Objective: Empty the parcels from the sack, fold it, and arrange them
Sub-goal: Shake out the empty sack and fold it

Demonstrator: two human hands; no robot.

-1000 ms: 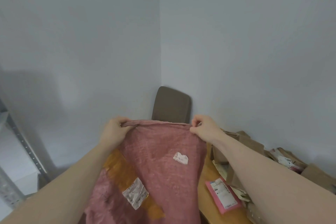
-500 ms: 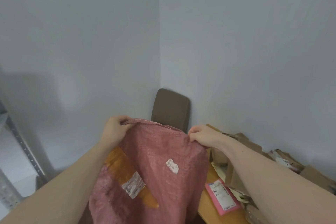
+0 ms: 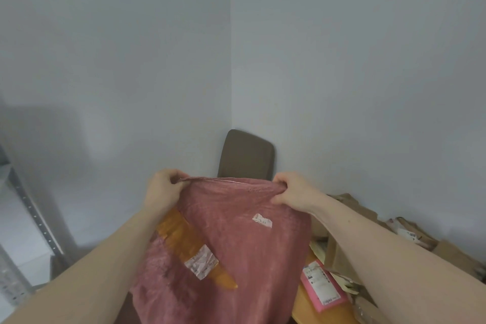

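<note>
At the far left a grey metal shelf upright [image 3: 31,216] with a row of punched holes leans across the edge of the view, with pale wall behind it and open room between it and the arms.

The left hand [image 3: 161,192] is curled round the top left corner of the sack [image 3: 236,252], fingers bunching the hem. The sack is a coarse, woven, dull pink-red cloth, hanging limp and flat from its top edge, which runs nearly level between the two hands and sags a little in the middle. Across its lower left face lies a glossy orange-brown tape strip [image 3: 189,247], slanting down to the right, with a crumpled white shipping label [image 3: 201,263] stuck over it. Higher and to the right sits a small torn white sticker [image 3: 262,220]. The sack's lower part runs out of view at the bottom.

Behind the top hem stands a brown padded chair back [image 3: 247,155] with rounded corners, set in the corner of the walls.

The right hand [image 3: 292,189] pinches the top right corner of the sack, thumb under and fingers over the gathered cloth.

To the right, below the right forearm, a wooden table [image 3: 310,310] shows its light edge. On it lies a flat pink parcel [image 3: 323,287] with a white printed label, beside a loose heap of brown paper parcels [image 3: 349,208] crowding toward the wall.
</note>
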